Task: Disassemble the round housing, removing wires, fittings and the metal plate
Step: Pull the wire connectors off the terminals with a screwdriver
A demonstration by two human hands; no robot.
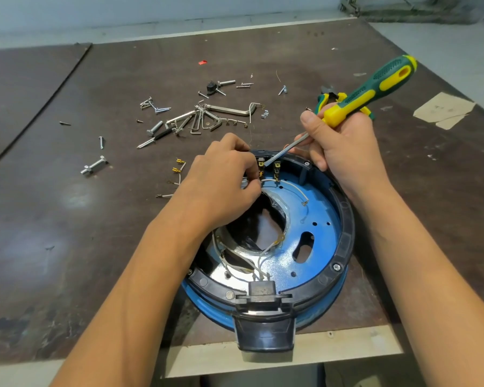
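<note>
The round housing [344, 247] lies open on the table, black rim around a blue metal plate [316, 216] with holes. White wires [294, 188] run across the plate and loop down to a black connector block [263, 289] at the near rim. My left hand [224, 174] pinches a wire at the brass terminals [268, 169] on the far rim. My right hand [344, 146] grips a green-and-yellow screwdriver [375, 88], its tip set between those terminals.
Loose screws, bolts and hex keys [196, 118] are scattered beyond the housing. Removed wire pieces with brass lugs [176, 174] lie left of it. Pliers with green-yellow handles [333, 97] lie behind my right hand. A large bolt [94, 166] sits to the left. The table edge [291, 356] is close.
</note>
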